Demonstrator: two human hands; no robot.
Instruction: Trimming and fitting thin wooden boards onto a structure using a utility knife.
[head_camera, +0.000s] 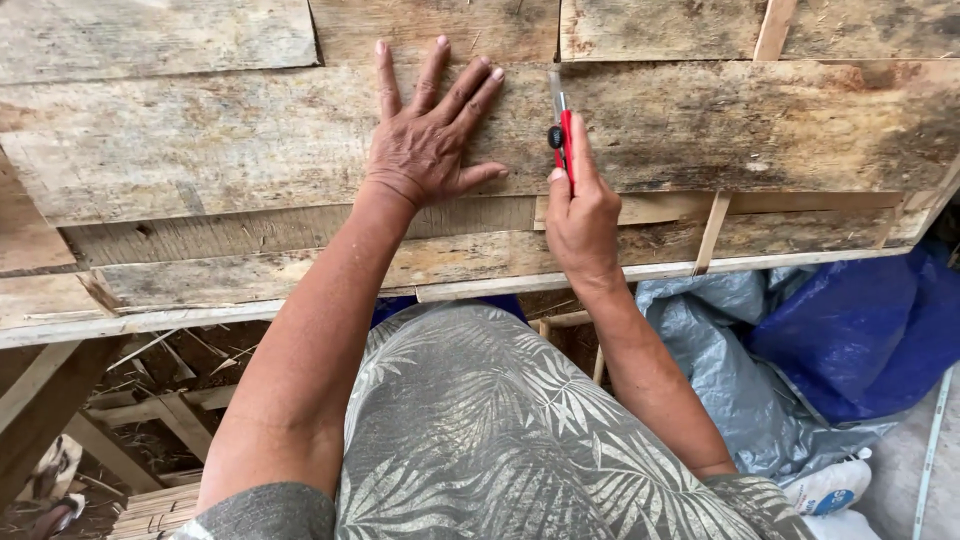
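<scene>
Two hands at work on a weathered wooden bench (250, 140), one pressing, one cutting.

The left hand (430, 135) lies flat on the bench's wide plank, fingers spread, holding nothing; just beside it the right hand (580, 215) is closed in a grip around a red utility knife (562, 130), blade tip touching the plank near its top edge; below the bench's front edge lie a grey tarp (735, 370) and a blue tarp (865, 330).

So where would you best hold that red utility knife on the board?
By its red handle, from the near end, as the right hand does. The blade points away across the worn board, so a grip low on the handle stays clear of it.
</scene>
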